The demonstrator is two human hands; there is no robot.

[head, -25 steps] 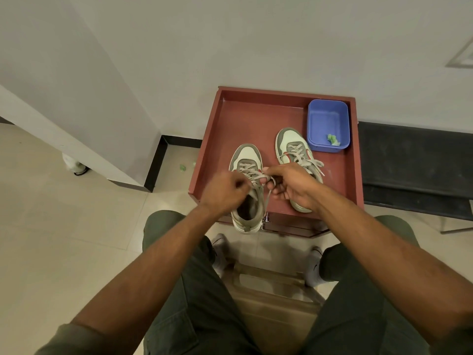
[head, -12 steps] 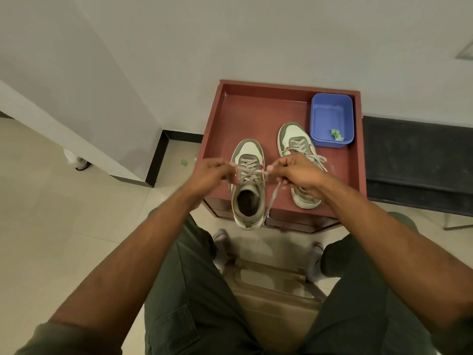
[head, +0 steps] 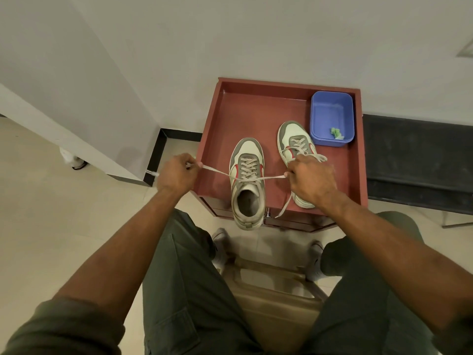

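Observation:
Two grey and white sneakers stand on a red-brown tray-topped cabinet (head: 256,111). The near sneaker (head: 247,180) sits at the front edge, its heel over the rim. Its beige lace (head: 220,172) is stretched out sideways across the tongue. My left hand (head: 178,172) pinches the left lace end, out past the cabinet's left edge. My right hand (head: 311,178) grips the right lace end, and a loose tail hangs below it. The second sneaker (head: 294,142) lies behind my right hand, partly hidden by it.
A blue plastic tub (head: 332,117) with a green scrap inside stands at the cabinet's back right corner. White walls close in behind and to the left. A dark bench (head: 414,160) runs to the right. My knees and a beige stool (head: 271,298) are below.
Both hands have moved apart, the left far to the left and the right to the right, pulling the lace ends taut across the near sneaker.

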